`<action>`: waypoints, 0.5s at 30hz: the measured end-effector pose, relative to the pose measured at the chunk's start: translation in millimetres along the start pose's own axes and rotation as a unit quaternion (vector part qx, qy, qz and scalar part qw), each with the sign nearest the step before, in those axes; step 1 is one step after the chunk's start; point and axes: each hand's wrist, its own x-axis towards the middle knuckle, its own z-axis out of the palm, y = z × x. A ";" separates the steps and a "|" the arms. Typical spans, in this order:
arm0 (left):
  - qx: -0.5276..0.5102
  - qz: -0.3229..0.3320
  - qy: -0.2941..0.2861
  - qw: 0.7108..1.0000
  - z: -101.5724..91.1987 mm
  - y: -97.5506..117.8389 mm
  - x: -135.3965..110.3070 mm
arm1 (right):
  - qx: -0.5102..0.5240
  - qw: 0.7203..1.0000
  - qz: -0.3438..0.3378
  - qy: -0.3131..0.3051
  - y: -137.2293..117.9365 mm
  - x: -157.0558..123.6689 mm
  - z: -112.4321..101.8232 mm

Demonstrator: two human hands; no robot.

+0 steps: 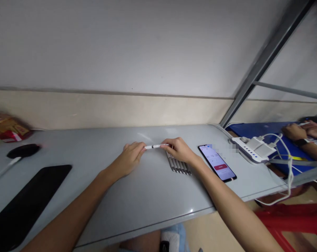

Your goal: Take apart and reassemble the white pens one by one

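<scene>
A slim white pen (153, 146) with a dark band round its middle is held level above the grey table. My left hand (133, 155) pinches its left end, and the fingertips of my right hand (178, 148) close on its right end. Under and beside my right hand lies a row of several similar pens (177, 166), side by side with silvery tips toward me. Part of that row is hidden by the hand.
Right of my forearm lies a lit phone (217, 162); beyond it sits a white power strip (253, 148) with plugs and cables. A black mat (29, 206), a round black charger (23, 151) and a red-gold packet (8, 127) are at left. Another person's hands (296, 132) show far right.
</scene>
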 end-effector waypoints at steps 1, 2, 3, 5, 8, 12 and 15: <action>-0.001 0.002 0.003 1.000 0.4 0.0 0.6 | -0.006 1.000 0.011 -0.002 -0.8 0.1 0.4; 0.000 0.003 0.006 1.000 0.9 -0.2 1.3 | -0.007 1.000 0.020 -0.003 -1.9 0.2 0.9; 0.003 0.004 0.008 1.000 1.2 -0.4 2.0 | -0.002 1.000 0.027 -0.002 -3.3 0.2 1.7; 0.016 0.009 0.019 1.000 0.9 -0.3 3.1 | 0.023 0.999 0.039 0.006 -6.9 0.2 3.5; 0.067 0.021 0.061 0.996 -2.3 2.2 3.7 | 0.102 0.992 0.072 0.011 -12.9 0.3 6.5; 0.141 0.023 0.100 0.985 -7.1 10.0 3.7 | 0.258 0.955 0.145 -0.010 -17.4 1.8 10.1; 0.126 0.027 0.098 0.987 -8.2 15.3 3.4 | 0.364 0.915 0.172 0.034 -16.5 4.7 12.1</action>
